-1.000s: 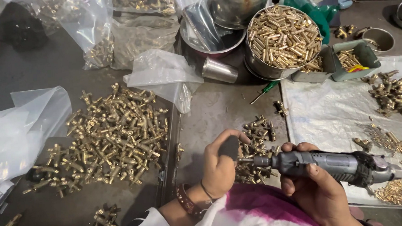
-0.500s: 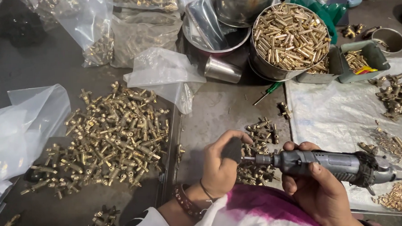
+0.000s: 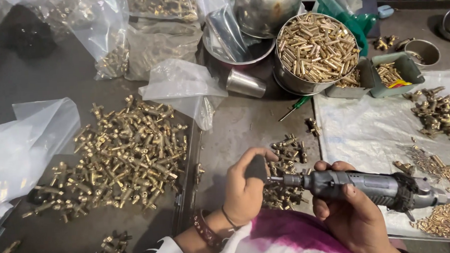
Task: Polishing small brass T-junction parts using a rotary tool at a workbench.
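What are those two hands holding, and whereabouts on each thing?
The right hand grips a grey rotary tool around its body. The left hand pinches something at the tool's tip, too hidden to identify.

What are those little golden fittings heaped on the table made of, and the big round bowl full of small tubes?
The fittings look like brass: a yellow-gold metal with a dull, unpolished shine, though plated metal cannot be ruled out. The bowl looks like stainless steel, its silver-grey wall mirror-bright. The small tubes inside share the same brassy yellow. The rotary tool in the right hand has a grey, matte body, probably plastic.
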